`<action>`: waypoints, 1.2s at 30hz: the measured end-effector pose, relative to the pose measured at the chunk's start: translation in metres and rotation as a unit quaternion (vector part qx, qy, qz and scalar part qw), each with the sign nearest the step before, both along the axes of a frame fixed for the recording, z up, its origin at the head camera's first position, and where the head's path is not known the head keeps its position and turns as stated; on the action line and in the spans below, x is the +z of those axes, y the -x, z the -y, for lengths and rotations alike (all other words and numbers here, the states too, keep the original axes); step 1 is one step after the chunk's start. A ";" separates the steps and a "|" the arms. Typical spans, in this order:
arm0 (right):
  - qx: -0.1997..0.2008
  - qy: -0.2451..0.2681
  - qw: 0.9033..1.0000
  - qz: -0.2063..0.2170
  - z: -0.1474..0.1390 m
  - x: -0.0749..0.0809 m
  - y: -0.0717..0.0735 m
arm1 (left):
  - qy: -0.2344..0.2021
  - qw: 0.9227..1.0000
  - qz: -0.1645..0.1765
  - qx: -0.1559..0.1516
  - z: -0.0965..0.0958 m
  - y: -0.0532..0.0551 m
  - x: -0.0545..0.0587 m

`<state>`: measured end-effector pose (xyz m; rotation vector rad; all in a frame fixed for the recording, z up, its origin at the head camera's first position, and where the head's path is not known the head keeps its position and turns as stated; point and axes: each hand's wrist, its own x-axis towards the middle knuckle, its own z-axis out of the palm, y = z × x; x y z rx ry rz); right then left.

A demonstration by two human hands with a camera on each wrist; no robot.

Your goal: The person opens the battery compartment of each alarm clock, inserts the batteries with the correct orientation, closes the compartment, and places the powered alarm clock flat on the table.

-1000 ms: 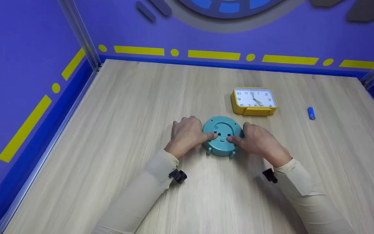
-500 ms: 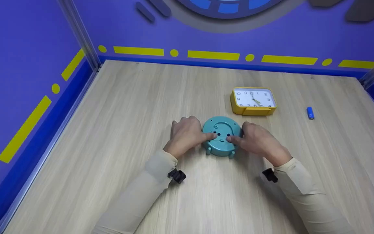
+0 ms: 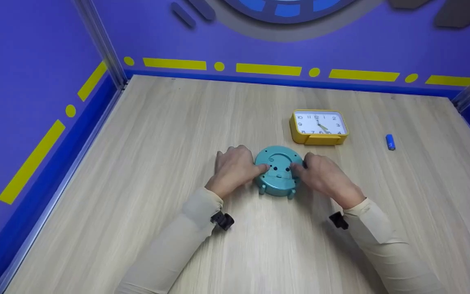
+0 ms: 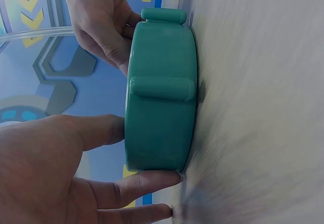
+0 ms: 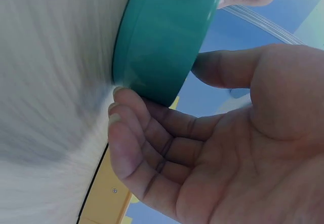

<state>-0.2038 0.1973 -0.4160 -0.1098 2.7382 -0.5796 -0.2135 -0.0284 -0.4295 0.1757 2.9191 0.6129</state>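
A round teal alarm clock (image 3: 276,185) lies face down on the table, its back up and its two stubby feet toward me. My left hand (image 3: 236,165) grips its left side, thumb on the back; in the left wrist view a finger lies against the clock's rim (image 4: 162,51). From the other side my right hand (image 3: 327,175) holds it, thumb on the back near a black knob. The right wrist view shows these fingers curled at the lower edge of the teal casing (image 5: 162,41). The clock's dial is hidden underneath.
Behind the teal clock stands a yellow rectangular alarm clock (image 3: 320,122), tilted back with its white dial showing. A small blue battery (image 3: 390,142) lies farther right on the wooden table (image 3: 157,163). Blue walls (image 3: 259,49) close off the back and sides.
Both thumbs have shifted on the clock's back, the right one up and outward, the left one slightly up and outward, uncovering more of the middle. The clock itself has stayed in place.
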 end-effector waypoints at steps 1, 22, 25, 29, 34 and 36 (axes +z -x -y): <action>-0.007 0.004 1.000 0.002 0.000 -0.001 0.000 | -0.003 1.000 -0.003 -0.002 0.000 0.000 0.000; -0.045 0.068 0.997 -0.001 -0.005 -0.006 0.006 | -0.099 0.995 0.033 -0.005 0.011 0.001 0.008; -0.047 0.077 0.996 0.004 -0.007 -0.006 0.007 | -0.107 0.994 0.035 -0.008 0.012 0.000 0.008; -0.049 0.096 0.994 0.016 -0.009 -0.006 0.008 | -0.115 0.992 0.041 -0.010 0.011 -0.001 0.007; -0.048 0.113 0.992 0.021 -0.010 -0.005 0.009 | -0.123 0.991 0.053 -0.011 0.009 0.000 0.008; -0.049 0.114 0.992 0.022 -0.011 -0.005 0.009 | -0.128 0.990 0.061 -0.008 0.009 0.000 0.008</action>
